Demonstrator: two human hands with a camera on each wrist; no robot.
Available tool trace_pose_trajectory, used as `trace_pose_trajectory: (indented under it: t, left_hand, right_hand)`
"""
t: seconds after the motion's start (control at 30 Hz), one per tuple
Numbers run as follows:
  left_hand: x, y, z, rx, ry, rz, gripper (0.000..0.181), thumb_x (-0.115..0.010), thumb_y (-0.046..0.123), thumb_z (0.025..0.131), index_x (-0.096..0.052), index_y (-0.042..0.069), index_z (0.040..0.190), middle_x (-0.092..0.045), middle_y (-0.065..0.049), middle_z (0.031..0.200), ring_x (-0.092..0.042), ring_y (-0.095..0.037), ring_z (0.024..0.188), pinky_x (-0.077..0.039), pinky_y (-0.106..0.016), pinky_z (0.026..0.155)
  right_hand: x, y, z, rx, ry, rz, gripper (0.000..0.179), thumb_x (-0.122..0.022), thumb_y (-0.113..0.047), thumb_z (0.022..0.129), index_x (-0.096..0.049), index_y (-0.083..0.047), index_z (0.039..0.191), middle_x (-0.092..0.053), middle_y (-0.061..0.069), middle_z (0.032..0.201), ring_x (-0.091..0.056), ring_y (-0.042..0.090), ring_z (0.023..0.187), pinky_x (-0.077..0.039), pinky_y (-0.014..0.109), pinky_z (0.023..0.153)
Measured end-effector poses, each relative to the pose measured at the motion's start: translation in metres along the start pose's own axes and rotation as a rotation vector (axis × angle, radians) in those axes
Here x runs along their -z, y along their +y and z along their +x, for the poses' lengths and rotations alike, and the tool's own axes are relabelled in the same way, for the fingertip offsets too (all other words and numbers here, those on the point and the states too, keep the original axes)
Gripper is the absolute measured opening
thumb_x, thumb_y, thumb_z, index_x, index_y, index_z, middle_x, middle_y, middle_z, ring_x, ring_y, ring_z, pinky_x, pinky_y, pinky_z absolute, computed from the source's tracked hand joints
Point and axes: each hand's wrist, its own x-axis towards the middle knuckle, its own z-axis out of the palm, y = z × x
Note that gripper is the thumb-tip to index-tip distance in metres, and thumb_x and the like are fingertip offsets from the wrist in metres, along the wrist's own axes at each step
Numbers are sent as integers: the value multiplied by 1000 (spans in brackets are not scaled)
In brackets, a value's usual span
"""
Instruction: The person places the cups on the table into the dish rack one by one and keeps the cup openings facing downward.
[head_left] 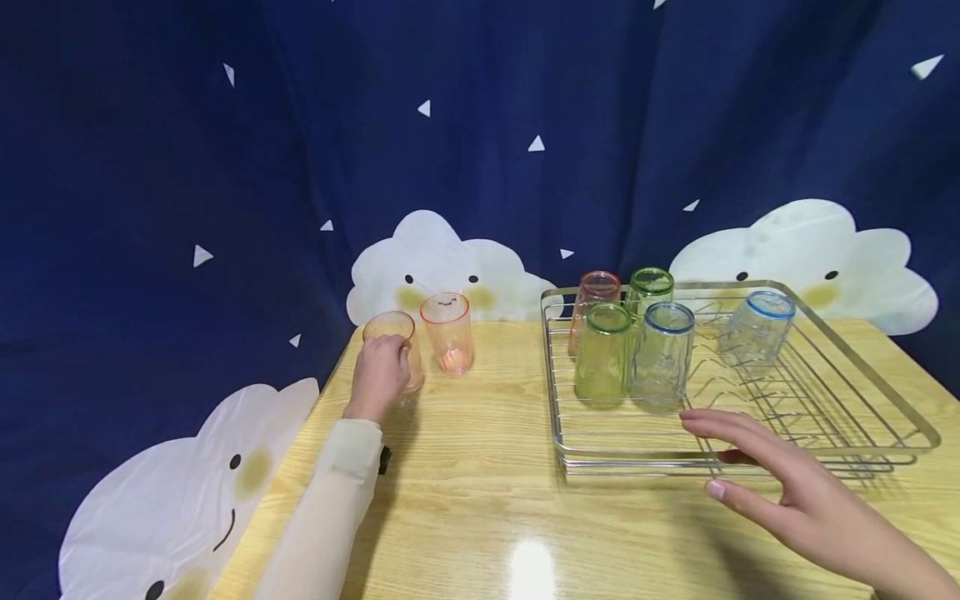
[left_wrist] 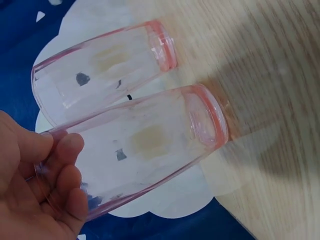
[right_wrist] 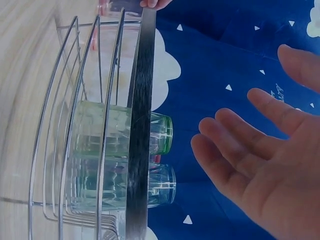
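Observation:
At the left of the table, my left hand [head_left: 381, 375] grips an upright clear orange-pink tumbler [head_left: 415, 373] by its rim. In the left wrist view, the thumb and curled fingers [left_wrist: 70, 147] pinch the tumbler [left_wrist: 150, 145] near its mouth, and its thick base is over the wood. Close beside it stands a second pink tumbler [head_left: 450, 337], also mouth up. Over the front edge of a wire dish rack [head_left: 675, 457], my right hand [head_left: 795, 492] hovers with fingers spread and nothing in it. The right wrist view shows this hand [right_wrist: 260, 165] apart from the rack's metal rim [right_wrist: 140, 120].
Several tumblers stand upside down in the rack's left part: a red one [head_left: 592, 312], a green one [head_left: 651, 287], a yellow-green one [head_left: 602, 358] and a blue one [head_left: 662, 358]. Another blue tumbler [head_left: 757, 329] leans farther right. A navy curtain [head_left: 480, 150] with clouds hangs behind.

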Motion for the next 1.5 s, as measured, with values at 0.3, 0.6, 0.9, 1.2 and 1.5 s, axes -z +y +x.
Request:
trace_pose_trajectory:
  t: [0.3, 0.6, 0.9, 1.2, 1.5]
  left_hand:
    - [2, -1, -9, 21, 12, -20, 11, -64, 6, 92, -73, 0, 94, -72, -18, 89, -60, -37, 86, -50, -47, 83]
    - [-2, 5, -16, 2, -43, -92, 13, -67, 6, 89, -73, -2, 98, -72, -17, 90, -64, -36, 86, -50, -48, 86]
    - [-3, 3, -15, 1, 30, -85, 15, -63, 5, 91, -74, -3, 97, -71, -21, 90, -61, -39, 84, -48, -48, 83]
    - [-4, 0, -16, 39, 69, -109, 14, -62, 5, 93, -74, -1, 99, -73, -18, 97, -61, -38, 95, -50, -47, 88]
    - [4, -7, -20, 9, 195, -123, 13, -63, 2, 91, -73, -4, 96, -72, -20, 93, -62, -39, 92, -48, -47, 88]
  right_hand:
    - [1, 5, 0, 7, -2, -5, 73, -77, 5, 77, -53, -20, 141, -51, -13, 146, -40, -11, 134, -41, 0, 92]
    - [3, 11, -7, 1, 5, 7, 70, -76, 6, 78, -53, -15, 141, -50, -9, 147, -39, -11, 134, -40, 0, 92]
    - [3, 19, -11, 8, 23, 5, 72, -76, 8, 76, -53, -13, 140, -49, -12, 148, -39, -11, 134, -41, 0, 91]
    - [8, 15, -7, 13, 7, -15, 75, -77, 9, 75, -52, -17, 141, -50, -9, 148, -41, -9, 134, -42, 1, 92]
    - [9, 10, -3, 14, -5, -16, 76, -77, 9, 75, -51, -18, 142, -50, -9, 147, -42, -9, 134, -41, 0, 93]
